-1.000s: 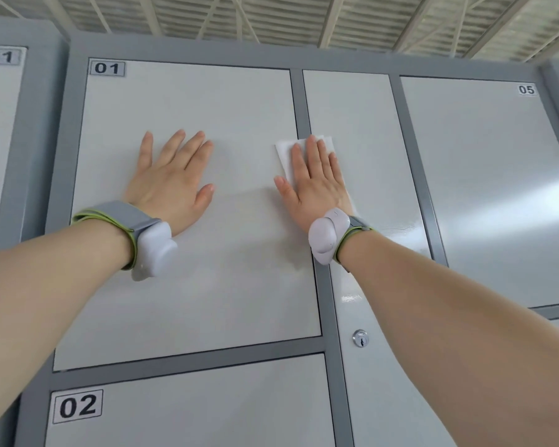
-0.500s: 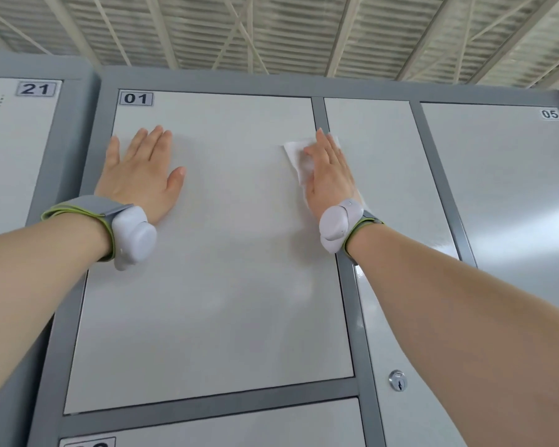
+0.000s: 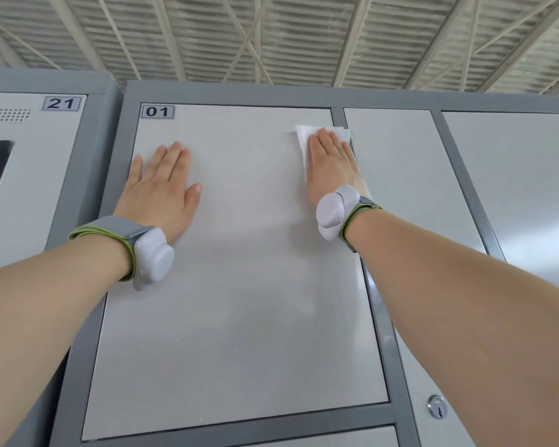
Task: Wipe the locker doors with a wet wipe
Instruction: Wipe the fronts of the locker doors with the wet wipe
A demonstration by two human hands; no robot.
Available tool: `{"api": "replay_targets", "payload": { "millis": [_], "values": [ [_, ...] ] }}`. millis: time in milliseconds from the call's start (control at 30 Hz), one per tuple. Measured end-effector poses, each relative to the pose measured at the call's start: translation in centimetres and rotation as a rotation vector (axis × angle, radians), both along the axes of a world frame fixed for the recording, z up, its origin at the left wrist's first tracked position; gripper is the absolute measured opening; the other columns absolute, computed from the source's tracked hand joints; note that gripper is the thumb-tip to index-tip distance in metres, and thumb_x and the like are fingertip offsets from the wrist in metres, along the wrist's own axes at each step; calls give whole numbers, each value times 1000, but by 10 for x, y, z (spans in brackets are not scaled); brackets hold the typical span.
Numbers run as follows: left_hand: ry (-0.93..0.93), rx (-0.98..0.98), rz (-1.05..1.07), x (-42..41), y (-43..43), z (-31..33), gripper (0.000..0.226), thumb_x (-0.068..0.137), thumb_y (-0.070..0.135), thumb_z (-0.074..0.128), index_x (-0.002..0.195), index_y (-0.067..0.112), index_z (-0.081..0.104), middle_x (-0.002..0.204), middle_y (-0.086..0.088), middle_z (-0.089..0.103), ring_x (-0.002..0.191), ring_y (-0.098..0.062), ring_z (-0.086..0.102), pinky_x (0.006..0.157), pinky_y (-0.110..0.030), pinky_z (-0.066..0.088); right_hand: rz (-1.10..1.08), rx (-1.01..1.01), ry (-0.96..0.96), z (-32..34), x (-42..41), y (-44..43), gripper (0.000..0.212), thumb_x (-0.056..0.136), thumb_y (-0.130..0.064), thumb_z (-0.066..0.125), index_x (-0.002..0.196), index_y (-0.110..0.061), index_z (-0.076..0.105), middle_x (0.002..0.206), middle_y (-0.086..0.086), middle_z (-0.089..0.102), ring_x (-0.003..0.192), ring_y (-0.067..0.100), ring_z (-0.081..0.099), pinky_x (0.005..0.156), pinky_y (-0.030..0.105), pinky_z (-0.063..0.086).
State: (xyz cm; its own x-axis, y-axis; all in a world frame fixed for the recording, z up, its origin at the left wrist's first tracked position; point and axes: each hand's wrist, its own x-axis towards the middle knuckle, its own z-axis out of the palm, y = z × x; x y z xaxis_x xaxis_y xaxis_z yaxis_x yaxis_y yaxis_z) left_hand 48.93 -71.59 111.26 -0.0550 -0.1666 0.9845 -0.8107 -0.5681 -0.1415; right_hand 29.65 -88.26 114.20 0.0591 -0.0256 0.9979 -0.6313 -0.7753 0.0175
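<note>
Right hand [image 3: 331, 171]: my fingers straight and together, pressing the wipe [image 3: 304, 137] flat at the top right corner of door 01 [image 3: 239, 285].
Left hand [image 3: 162, 188]: my palm flat on the door's upper left, fingers slightly spread, holding nothing.
Wipe: overlaps the grey frame [image 3: 337, 116] at right.

Pale grey locker door numbered 01 [image 3: 239, 285], frame centre: smooth painted metal, faint sheen. Dark grey locker frame [image 3: 226, 91], top: matt metal. Thin white wet wipe [image 3: 304, 137], upper right of centre: soft matt cloth-like sheet. Small round silver lock [image 3: 437, 406], lower right: glossy metal.
</note>
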Motion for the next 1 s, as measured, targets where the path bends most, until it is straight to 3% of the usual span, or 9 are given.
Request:
{"api": "replay_targets", "payload": {
  "millis": [367, 700, 1000],
  "values": [
    [-21, -34, -63, 2, -2, -3, 56, 101, 28, 30, 151, 7, 14, 159, -5, 8, 147, -21, 4, 117, -40, -3, 104, -207, 199, -17, 5, 7, 49, 100, -9, 29, 149, -10, 27, 159, 1, 18, 148, 15, 10, 118, 22, -2],
    [-14, -23, -63, 4, -2, -3, 57, 101, 30, 26, 151, 9, 9, 160, -3, 4, 147, -19, 0, 117, -37, -4, 60, 9, -50, 5, 8, 7, 52, 100, -10, 26, 151, -5, 18, 161, 8, 7, 148, 21, 1, 119, 28, -2],
    [-13, -28, -48, 4, -3, -4, 57, 101, 31, 24, 152, 10, 7, 160, -2, 1, 147, -17, -2, 117, -37, -5, 74, 53, -48, 39, 17, 15, 52, 99, -8, 23, 150, -5, 18, 161, 8, 5, 148, 21, 0, 119, 30, -2]
  ]
}}
